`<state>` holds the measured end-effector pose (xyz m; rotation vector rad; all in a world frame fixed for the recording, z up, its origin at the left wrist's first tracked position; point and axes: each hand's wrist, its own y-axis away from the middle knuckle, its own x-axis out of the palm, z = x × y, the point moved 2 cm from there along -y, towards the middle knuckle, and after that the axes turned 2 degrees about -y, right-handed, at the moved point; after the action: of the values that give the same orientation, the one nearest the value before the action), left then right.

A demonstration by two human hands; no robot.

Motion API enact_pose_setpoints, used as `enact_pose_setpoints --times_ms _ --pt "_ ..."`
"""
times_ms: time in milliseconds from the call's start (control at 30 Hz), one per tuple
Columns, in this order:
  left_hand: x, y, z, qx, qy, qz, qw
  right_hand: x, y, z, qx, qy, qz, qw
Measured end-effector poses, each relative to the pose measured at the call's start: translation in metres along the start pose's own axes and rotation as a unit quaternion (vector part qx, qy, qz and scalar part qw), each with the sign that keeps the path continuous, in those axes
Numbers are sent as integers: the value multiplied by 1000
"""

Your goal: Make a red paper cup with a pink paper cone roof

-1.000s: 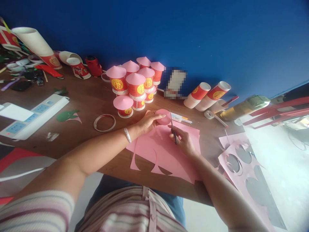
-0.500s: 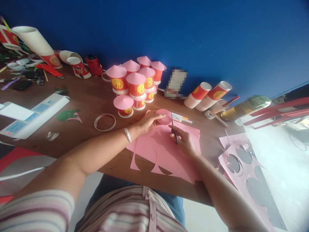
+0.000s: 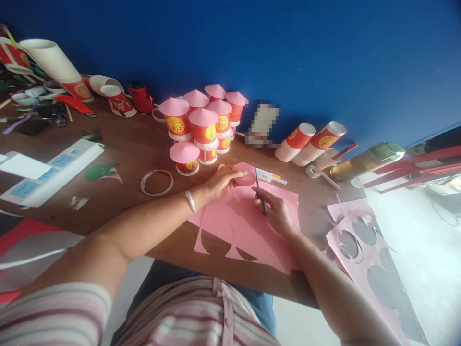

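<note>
Hardly anything has shifted since a second ago: my right hand [image 3: 275,211] has slid a touch toward me with the scissors [image 3: 258,190], and my left hand [image 3: 219,182] stays where it was. My left fingers are closed in a pinch on the edge of the pink disc [image 3: 245,174], which I hold just above the far edge of the pink sheet [image 3: 248,235]. My right hand is wrapped around the dark handles of the scissors, with the blades pointing away from me and running along the disc's right edge; I cannot tell whether the blades are parted. The pink sheet lies flat on the brown table [image 3: 137,149] under both hands, with curved cut-outs along its near edge. A silver bracelet [image 3: 190,201] sits on my left wrist. Just beyond the disc stands a cluster of red cups with pink cone lids [image 3: 203,127], and a clear tape ring [image 3: 156,182] lies to its left. A white power strip [image 3: 54,173] lies further left. A glue pen [image 3: 272,178] lies just right of the scissor tips, and a pink offcut sheet with round holes [image 3: 363,250] hangs off the table at my right.
</note>
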<state>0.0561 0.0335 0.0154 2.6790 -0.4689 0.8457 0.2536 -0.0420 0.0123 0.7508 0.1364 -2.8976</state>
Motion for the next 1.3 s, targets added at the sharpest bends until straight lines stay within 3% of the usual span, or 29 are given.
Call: enact_pose_setpoints --times_ms 500,1300 --pt "-2 -2 -1 6 -23 25 999 2 3 5 10 -67 12 998" --pt "-6 -4 -3 14 -44 54 997 1 5 18 27 -88 14 996"
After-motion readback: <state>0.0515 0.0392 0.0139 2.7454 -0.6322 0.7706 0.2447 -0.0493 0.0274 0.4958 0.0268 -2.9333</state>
